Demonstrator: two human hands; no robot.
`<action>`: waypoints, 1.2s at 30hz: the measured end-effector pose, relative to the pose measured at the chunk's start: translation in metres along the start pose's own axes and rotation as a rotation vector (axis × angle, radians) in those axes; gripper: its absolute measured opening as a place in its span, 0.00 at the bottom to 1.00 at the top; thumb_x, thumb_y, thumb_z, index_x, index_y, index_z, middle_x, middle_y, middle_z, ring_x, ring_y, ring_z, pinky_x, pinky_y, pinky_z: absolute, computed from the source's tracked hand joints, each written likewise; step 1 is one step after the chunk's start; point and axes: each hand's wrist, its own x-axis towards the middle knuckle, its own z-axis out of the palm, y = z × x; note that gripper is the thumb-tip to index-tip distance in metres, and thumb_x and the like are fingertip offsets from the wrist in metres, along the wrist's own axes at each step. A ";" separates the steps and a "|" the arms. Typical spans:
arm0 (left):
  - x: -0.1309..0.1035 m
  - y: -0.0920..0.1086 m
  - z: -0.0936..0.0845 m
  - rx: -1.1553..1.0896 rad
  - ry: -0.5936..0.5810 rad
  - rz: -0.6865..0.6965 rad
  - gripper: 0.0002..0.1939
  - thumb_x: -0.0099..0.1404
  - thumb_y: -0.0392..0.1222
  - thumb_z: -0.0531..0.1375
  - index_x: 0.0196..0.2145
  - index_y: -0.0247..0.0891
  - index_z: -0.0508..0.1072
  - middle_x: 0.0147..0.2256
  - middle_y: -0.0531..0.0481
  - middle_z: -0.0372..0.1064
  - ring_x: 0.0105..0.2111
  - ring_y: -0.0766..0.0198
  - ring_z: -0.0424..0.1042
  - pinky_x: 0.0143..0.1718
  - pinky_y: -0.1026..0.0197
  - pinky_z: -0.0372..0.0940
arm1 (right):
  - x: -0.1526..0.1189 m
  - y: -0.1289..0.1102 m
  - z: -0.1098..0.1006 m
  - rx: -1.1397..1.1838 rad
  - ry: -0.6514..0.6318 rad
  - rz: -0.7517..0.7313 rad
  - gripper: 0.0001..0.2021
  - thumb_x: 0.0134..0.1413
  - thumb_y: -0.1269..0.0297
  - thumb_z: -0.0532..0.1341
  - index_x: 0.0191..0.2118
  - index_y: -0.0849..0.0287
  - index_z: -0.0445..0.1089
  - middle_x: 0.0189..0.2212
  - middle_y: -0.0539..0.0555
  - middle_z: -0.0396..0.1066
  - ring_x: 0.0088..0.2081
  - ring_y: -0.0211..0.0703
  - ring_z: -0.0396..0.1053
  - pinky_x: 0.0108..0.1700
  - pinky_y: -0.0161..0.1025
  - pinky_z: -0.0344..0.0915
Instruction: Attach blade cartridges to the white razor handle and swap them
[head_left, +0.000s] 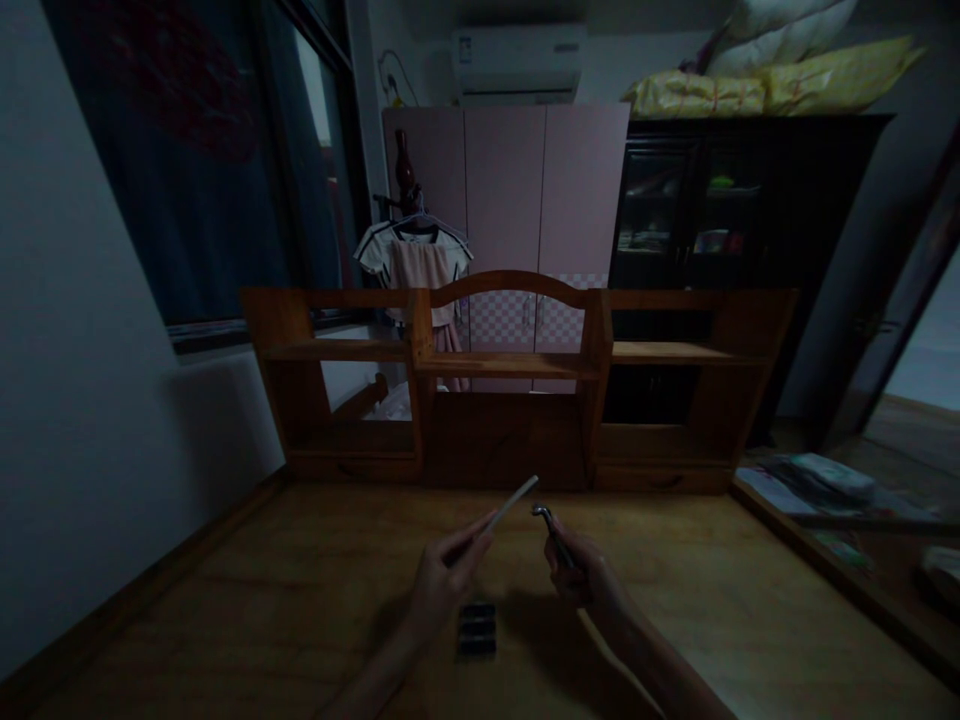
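Note:
My left hand is closed on a thin, pale, flat stick, which points up and to the right; its exact kind is too dim to make out. Across a small gap, my right hand grips what looks like a razor handle, dark along its grip with a shiny, bent metal end towards the stick. The two held things do not touch. On the desk below and between my hands lies a small pack with several dark bars in a row, like razor cartridges.
A wooden desk spreads under my hands, with raised edging on its right side. Along its back stands a wooden shelf unit. A wall closes off the left. Beyond are a pink wardrobe and a dark cabinet.

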 end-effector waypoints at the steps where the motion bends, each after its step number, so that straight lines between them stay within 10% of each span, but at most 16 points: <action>1: 0.000 0.000 0.000 -0.007 0.001 -0.009 0.25 0.59 0.51 0.60 0.51 0.36 0.71 0.37 0.46 0.76 0.32 0.61 0.74 0.28 0.64 0.68 | 0.001 0.001 -0.001 0.005 0.009 -0.007 0.28 0.41 0.36 0.59 0.19 0.60 0.59 0.09 0.40 0.43 0.11 0.26 0.39 0.13 0.29 0.35; 17: 0.001 0.004 -0.002 0.003 -0.054 0.064 0.20 0.60 0.47 0.60 0.49 0.38 0.74 0.47 0.46 0.73 0.50 0.53 0.69 0.54 0.53 0.61 | -0.004 -0.010 -0.007 0.042 0.021 -0.080 0.26 0.46 0.39 0.59 0.21 0.61 0.60 0.11 0.40 0.41 0.12 0.26 0.37 0.14 0.29 0.34; 31: -0.001 0.000 -0.002 0.054 -0.027 0.042 0.22 0.58 0.47 0.61 0.50 0.37 0.72 0.27 0.50 0.74 0.33 0.61 0.73 0.31 0.65 0.67 | -0.009 -0.013 -0.006 0.137 -0.090 -0.074 0.26 0.49 0.40 0.57 0.20 0.60 0.60 0.11 0.39 0.38 0.13 0.27 0.34 0.14 0.29 0.33; 36: -0.002 -0.001 0.000 0.044 0.016 0.080 0.22 0.58 0.47 0.62 0.49 0.37 0.74 0.30 0.50 0.75 0.28 0.66 0.70 0.26 0.67 0.64 | -0.009 -0.010 -0.007 0.243 -0.311 0.004 0.25 0.54 0.44 0.54 0.18 0.59 0.55 0.11 0.41 0.41 0.12 0.27 0.36 0.14 0.29 0.35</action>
